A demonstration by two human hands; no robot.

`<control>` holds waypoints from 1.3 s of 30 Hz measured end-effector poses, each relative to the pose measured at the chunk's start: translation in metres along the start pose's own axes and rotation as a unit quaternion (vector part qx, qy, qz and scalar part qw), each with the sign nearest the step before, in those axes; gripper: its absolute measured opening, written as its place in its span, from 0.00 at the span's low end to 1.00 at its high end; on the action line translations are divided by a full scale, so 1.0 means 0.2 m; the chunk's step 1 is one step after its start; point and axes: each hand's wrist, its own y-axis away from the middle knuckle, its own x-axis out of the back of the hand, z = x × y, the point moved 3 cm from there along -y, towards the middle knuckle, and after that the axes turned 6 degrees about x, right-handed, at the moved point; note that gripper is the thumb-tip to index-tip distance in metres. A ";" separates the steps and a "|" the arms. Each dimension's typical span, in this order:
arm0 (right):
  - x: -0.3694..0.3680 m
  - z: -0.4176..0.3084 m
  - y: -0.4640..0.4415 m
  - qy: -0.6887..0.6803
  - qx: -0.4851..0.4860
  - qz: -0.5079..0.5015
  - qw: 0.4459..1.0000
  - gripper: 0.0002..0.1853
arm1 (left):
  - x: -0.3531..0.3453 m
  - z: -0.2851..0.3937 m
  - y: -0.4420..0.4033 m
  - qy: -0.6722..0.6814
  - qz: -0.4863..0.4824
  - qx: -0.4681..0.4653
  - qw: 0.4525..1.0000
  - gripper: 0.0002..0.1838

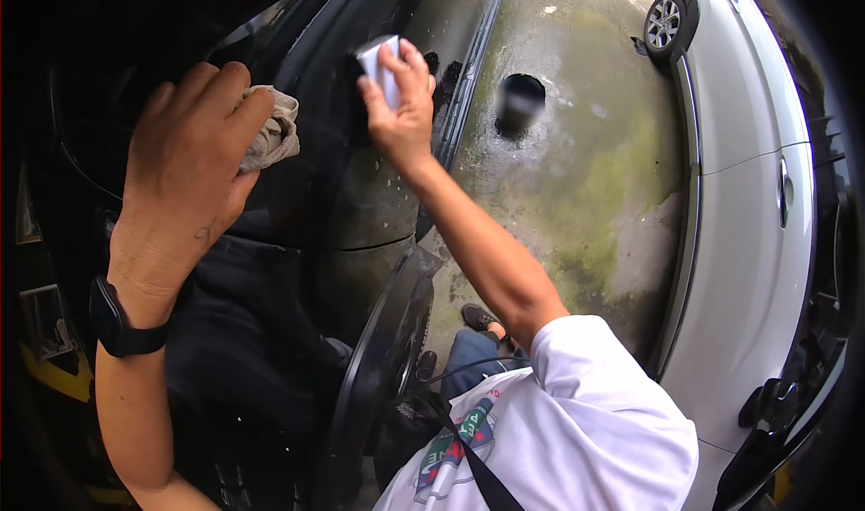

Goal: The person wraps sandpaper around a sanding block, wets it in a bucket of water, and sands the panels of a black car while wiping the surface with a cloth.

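My left hand [185, 150], with a black band on its wrist, is closed on a crumpled beige cloth [273, 131] over the glossy black car [315, 187]. Further right, my right hand [403, 105] grips a white block [380, 71] with a dark edge, between thumb and fingers, at the side of the black car. The block is slightly blurred, and whether it touches the car's surface I cannot tell. Dark wet patches show on the panel beside my right hand.
A dark round bucket [521, 105] stands on the wet, greenish concrete floor [604, 214]. A white car [743, 196] is parked along the right side. At the bottom, my shoes and a black strap across my white shirt show.
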 end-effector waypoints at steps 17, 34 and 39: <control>0.13 -0.25 0.49 -0.012 0.018 -0.060 0.998 0.32 | 0.01 0.02 -0.01 -0.012 0.027 -0.022 0.999 0.32; 0.11 -0.18 0.37 -0.023 0.021 -0.045 0.999 0.30 | -0.01 0.00 -0.01 -0.011 0.039 -0.031 0.999 0.31; -0.04 0.15 -0.16 0.010 -0.007 0.049 0.999 0.22 | -0.02 0.00 0.01 -0.012 0.018 -0.020 1.000 0.33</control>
